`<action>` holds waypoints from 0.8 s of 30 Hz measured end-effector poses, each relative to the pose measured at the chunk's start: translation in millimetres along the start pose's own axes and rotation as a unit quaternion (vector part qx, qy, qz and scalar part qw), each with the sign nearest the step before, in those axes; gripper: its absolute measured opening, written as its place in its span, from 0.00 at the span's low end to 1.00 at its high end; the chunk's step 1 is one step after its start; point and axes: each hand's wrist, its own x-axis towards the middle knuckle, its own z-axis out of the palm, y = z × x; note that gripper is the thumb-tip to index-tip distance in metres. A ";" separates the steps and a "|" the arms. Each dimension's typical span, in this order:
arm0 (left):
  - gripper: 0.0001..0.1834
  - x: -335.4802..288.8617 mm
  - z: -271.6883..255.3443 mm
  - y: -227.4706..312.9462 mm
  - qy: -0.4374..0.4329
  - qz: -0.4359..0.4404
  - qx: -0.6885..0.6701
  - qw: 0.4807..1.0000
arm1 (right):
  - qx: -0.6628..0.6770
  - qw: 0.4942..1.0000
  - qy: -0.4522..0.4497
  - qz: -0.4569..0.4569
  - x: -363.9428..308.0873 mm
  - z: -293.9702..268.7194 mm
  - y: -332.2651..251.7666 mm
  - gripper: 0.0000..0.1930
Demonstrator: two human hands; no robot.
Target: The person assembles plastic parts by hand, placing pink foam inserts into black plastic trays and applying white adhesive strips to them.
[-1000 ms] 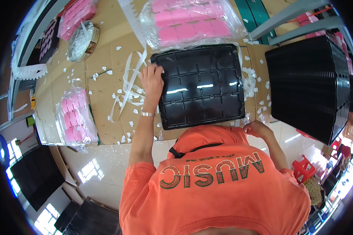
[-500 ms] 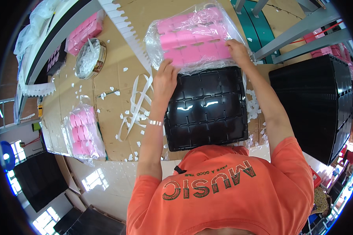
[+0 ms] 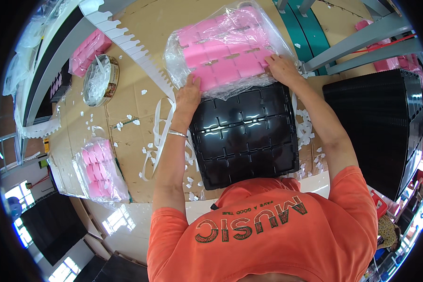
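Note:
A clear plastic bag (image 3: pixel 173 61) lies at the far middle of the table, holding several rows of pink block-like pieces (image 3: pixel 225 72). My left hand (image 3: pixel 188 97) has its fingers closed at the left end of the nearest pink row. At that row's right end, the fingers of my right hand (image 3: pixel 284 71) are bent and closed on it. Some fingertips are hidden against the pink pieces and film. Right in front of my body lies a shiny black plastic tray (image 3: pixel 244 136) with a grid of compartments, its far edge under the bag's near edge.
A tall stack of black trays (image 3: pixel 366 127) stands at the right. On the left are a round tub of clear plastic scraps (image 3: pixel 98 82), another bagged pink bundle (image 3: pixel 98 169) and white strips (image 3: pixel 159 136). White scraps litter the cardboard-covered table (image 3: pixel 127 101). Grey metal bars (image 3: pixel 357 40) cross the far right.
Both hands and the pink pieces have shifted slightly nearer and to the left. The bag now overlaps more of the black tray's far edge.

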 end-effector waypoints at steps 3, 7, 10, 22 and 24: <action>0.18 -0.5 9.8 -10.3 0.001 0.017 0.069 0.997 | 0.064 0.997 0.027 0.032 3.6 -3.3 -2.4 0.14; 0.16 2.9 11.4 -18.5 0.049 0.044 0.064 0.996 | 0.224 0.968 0.053 0.095 8.6 -5.9 9.7 0.12; 0.14 5.1 9.4 -19.1 0.067 0.039 0.051 0.996 | 0.333 0.933 0.035 0.130 13.8 -6.8 17.6 0.10; 0.11 8.9 -11.0 -14.9 0.115 -0.036 -0.064 0.991 | 0.347 0.915 0.074 0.189 31.1 -29.7 7.9 0.13; 0.14 7.8 -15.4 -4.0 0.144 -0.031 -0.074 0.986 | 0.366 0.905 0.094 0.196 37.7 -37.0 1.6 0.13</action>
